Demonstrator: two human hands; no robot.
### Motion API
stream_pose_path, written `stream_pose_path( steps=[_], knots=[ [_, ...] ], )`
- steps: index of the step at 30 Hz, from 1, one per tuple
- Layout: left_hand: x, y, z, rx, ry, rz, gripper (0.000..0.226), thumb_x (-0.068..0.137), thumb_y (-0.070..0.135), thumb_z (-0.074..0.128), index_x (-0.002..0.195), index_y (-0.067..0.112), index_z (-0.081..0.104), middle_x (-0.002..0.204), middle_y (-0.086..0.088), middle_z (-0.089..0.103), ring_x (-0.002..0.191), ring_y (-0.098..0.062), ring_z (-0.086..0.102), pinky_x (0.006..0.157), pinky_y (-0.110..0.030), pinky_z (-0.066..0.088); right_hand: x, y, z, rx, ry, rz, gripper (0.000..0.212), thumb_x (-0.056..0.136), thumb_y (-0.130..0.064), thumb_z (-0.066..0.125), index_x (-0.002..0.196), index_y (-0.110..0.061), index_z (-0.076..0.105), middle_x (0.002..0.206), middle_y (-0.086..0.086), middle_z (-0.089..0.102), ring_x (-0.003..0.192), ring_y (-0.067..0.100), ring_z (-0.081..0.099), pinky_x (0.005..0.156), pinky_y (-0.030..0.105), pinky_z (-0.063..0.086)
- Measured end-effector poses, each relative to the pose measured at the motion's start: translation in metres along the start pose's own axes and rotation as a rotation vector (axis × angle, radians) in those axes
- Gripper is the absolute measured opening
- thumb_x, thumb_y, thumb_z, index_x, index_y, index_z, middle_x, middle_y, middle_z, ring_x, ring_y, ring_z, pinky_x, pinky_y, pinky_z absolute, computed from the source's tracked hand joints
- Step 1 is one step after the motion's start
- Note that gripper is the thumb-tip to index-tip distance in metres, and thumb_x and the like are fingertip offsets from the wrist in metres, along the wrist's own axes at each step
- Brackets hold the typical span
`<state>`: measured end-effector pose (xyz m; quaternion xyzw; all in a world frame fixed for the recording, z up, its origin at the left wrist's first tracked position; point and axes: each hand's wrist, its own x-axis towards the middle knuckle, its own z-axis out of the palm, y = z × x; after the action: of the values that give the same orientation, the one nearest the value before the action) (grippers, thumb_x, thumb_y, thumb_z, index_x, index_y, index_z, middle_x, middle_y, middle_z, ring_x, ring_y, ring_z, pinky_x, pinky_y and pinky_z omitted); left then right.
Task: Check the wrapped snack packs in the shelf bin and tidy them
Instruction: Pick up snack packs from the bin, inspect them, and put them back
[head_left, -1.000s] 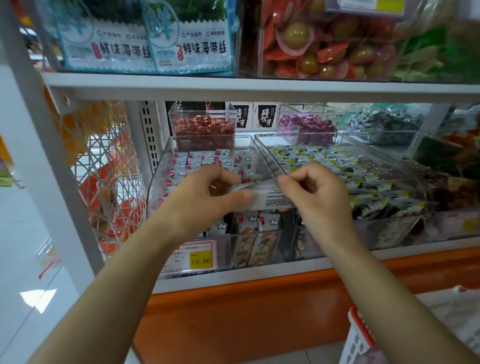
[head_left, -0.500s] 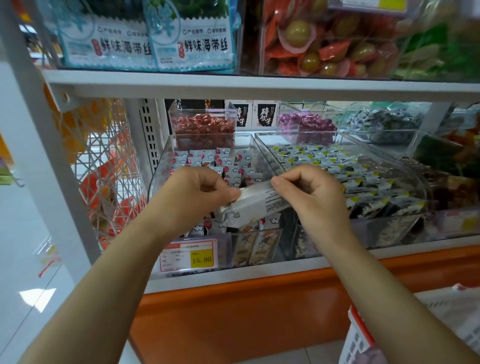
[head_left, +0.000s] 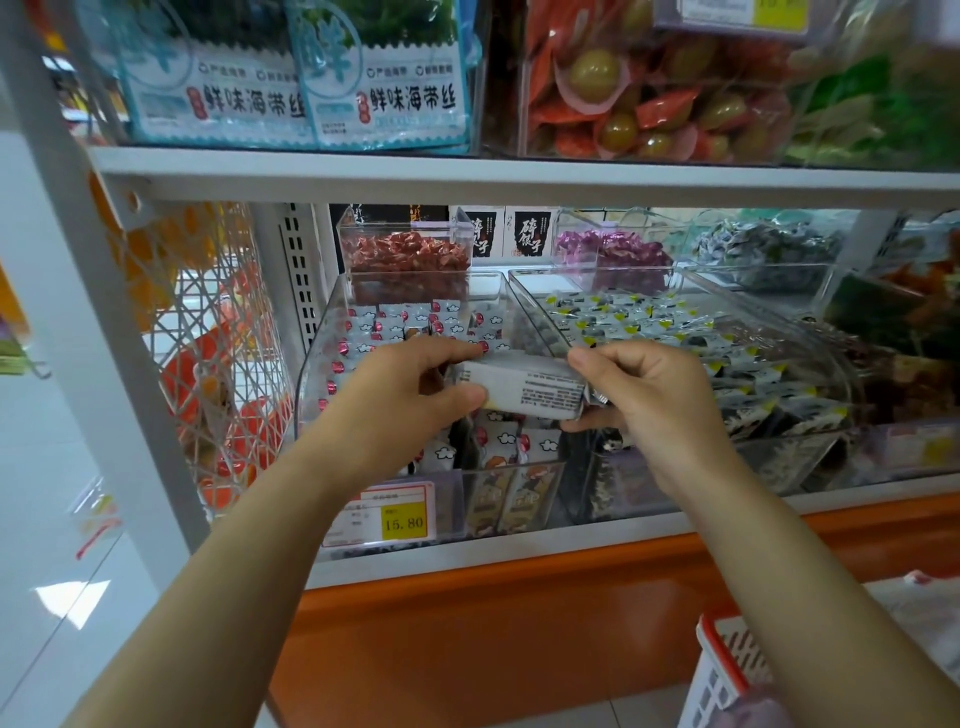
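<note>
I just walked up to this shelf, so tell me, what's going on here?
A person is holding one pack in both hands, above the clear bin full of wrapped snacks. The left hand grips its left end and the right hand pinches its right end. The small print on the pack faces the camera, as if it is being checked. It has not yet been put in the bin.

Bright, even shop light, apparently from overhead. Pale glare patch on the glossy floor (head_left: 72, 597), lower left. Sheen on the clear walls of the shelf bin (head_left: 318, 379); snack packs (head_left: 395, 325) behind them read hazy. Shadows weak, dimmer at the back under the upper shelf (head_left: 519, 179). Its edge bows: wide-angle distortion. Top right corner smeared, out of focus.
</note>
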<state>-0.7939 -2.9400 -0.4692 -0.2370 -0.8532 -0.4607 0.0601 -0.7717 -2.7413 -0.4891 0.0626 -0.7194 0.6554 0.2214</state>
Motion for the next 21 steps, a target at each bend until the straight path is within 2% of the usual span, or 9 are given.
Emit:
stream_pose_path(
  steps=[3,6,8,10,12,14,16,19,21],
  knots=[
    [0.003,-0.003,0.002,-0.050,0.057,-0.056,0.021,0.090,0.025,0.058,0.110,0.024,0.064,0.088,-0.001,0.069,0.081,-0.015,0.065,0.066,-0.021,0.052,-0.002,0.002,0.006,0.044,0.045,0.026,0.021,0.087,-0.025,0.060,0.075,-0.012,0.071,0.079,0.007,0.073,0.072,0.017,0.071,0.055,0.027,0.058],
    [0.005,-0.006,0.004,-0.156,0.105,-0.093,0.010,0.092,0.020,0.056,0.088,0.020,0.065,0.082,0.002,0.070,0.075,-0.007,0.068,0.070,-0.019,0.056,-0.004,0.003,0.015,0.045,-0.033,-0.001,0.042,0.075,-0.043,0.063,0.108,-0.019,0.067,0.101,-0.002,0.072,0.084,0.013,0.070,0.075,0.034,0.058],
    [0.006,-0.007,0.005,-0.200,0.125,-0.097,0.013,0.092,0.019,0.055,0.086,0.016,0.066,0.081,0.000,0.071,0.077,-0.009,0.069,0.071,-0.022,0.057,-0.002,0.004,0.020,-0.103,-0.048,-0.065,0.050,0.076,-0.040,0.067,0.123,-0.025,0.058,0.116,0.000,0.066,0.093,0.012,0.068,0.082,0.033,0.056],
    [0.007,-0.006,0.005,-0.176,0.142,-0.082,0.019,0.092,0.024,0.054,0.102,0.013,0.066,0.091,0.001,0.071,0.085,-0.012,0.069,0.075,-0.028,0.057,0.001,0.001,0.021,-0.181,0.031,-0.131,0.026,0.082,-0.029,0.067,0.108,-0.029,0.064,0.103,0.003,0.069,0.087,0.015,0.067,0.077,0.030,0.056],
    [0.013,-0.010,0.002,-0.067,0.207,-0.083,0.041,0.092,0.033,0.052,0.128,0.014,0.054,0.112,0.001,0.066,0.099,-0.013,0.063,0.085,-0.031,0.052,0.005,-0.001,0.021,-0.178,0.166,-0.159,0.007,0.083,-0.026,0.066,0.082,-0.020,0.067,0.081,0.009,0.068,0.071,0.021,0.066,0.063,0.028,0.053],
    [0.021,-0.014,-0.005,0.083,0.273,-0.069,0.047,0.094,0.033,0.049,0.137,0.016,0.043,0.130,-0.002,0.056,0.108,-0.014,0.055,0.087,-0.025,0.043,0.011,0.002,0.020,-0.175,0.270,-0.150,0.020,0.082,-0.029,0.068,0.083,-0.009,0.062,0.082,0.013,0.065,0.074,0.025,0.065,0.065,0.030,0.052],
    [0.032,-0.021,-0.010,0.266,0.259,-0.047,0.045,0.096,0.025,0.049,0.139,0.016,0.040,0.141,-0.006,0.046,0.112,-0.019,0.052,0.088,-0.025,0.042,0.017,0.003,0.020,-0.215,0.330,-0.133,0.027,0.080,-0.033,0.070,0.095,-0.014,0.058,0.090,0.003,0.062,0.087,0.025,0.064,0.075,0.031,0.051],
    [0.054,-0.033,-0.007,0.483,0.061,-0.033,0.041,0.095,0.019,0.049,0.134,0.008,0.044,0.138,-0.016,0.045,0.123,-0.030,0.044,0.098,-0.034,0.035,0.022,0.003,0.021,-0.253,0.336,-0.151,0.028,0.079,-0.031,0.072,0.094,-0.020,0.051,0.088,-0.007,0.054,0.089,0.026,0.062,0.073,0.027,0.047],
    [0.068,-0.040,0.000,0.622,-0.113,-0.046,0.042,0.096,0.027,0.045,0.132,0.008,0.043,0.137,-0.015,0.043,0.130,-0.031,0.036,0.107,-0.043,0.029,0.024,0.004,0.022,-0.268,0.315,-0.171,0.028,0.080,-0.030,0.072,0.094,-0.020,0.049,0.087,-0.008,0.053,0.087,0.027,0.063,0.075,0.030,0.048]
  ],
)
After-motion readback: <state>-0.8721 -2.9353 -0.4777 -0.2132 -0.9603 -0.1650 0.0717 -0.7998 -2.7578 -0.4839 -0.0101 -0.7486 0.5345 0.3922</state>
